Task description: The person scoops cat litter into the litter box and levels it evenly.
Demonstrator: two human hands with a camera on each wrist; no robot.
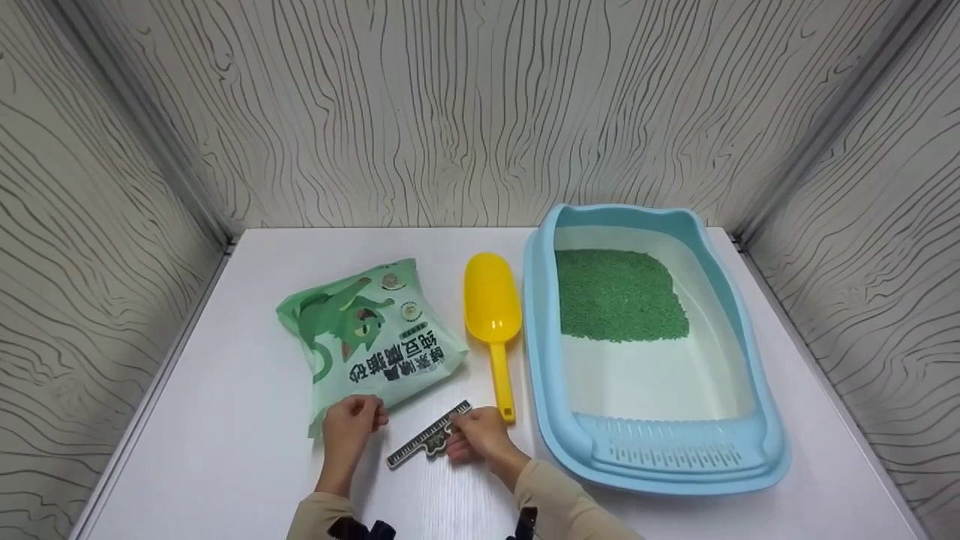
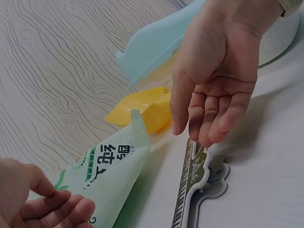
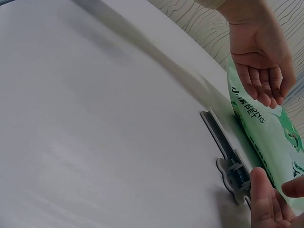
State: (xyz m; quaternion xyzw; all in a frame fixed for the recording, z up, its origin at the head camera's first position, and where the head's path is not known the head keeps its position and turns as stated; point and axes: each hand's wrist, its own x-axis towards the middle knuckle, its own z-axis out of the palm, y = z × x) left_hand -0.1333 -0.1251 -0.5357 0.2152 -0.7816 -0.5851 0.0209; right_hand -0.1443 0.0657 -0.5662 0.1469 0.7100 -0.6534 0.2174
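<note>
A green bag of cat litter [image 1: 375, 330], printed with a cat, lies at the left of the white table. My left hand [image 1: 352, 420] is at its lower edge with loosely bent fingers; in the left wrist view no bag film shows between thumb and fingers. Right of it, a dark spring clip [image 1: 424, 439] with a piano-key pattern lies at a slant on the table. Beside the clip's far end is my right hand [image 1: 484, 439], thumb and fingers relaxed around that end without a visible grip. The right wrist view shows the clip's spring side [image 3: 235, 175].
A yellow scoop [image 1: 491, 300] lies beyond my right hand, its handle toward me. At the right stands a blue-rimmed litter box [image 1: 750, 375] with green litter pellets [image 1: 619, 296] heaped at its far left part. Wood-grain panels [image 1: 480, 112] enclose the table on the back and sides.
</note>
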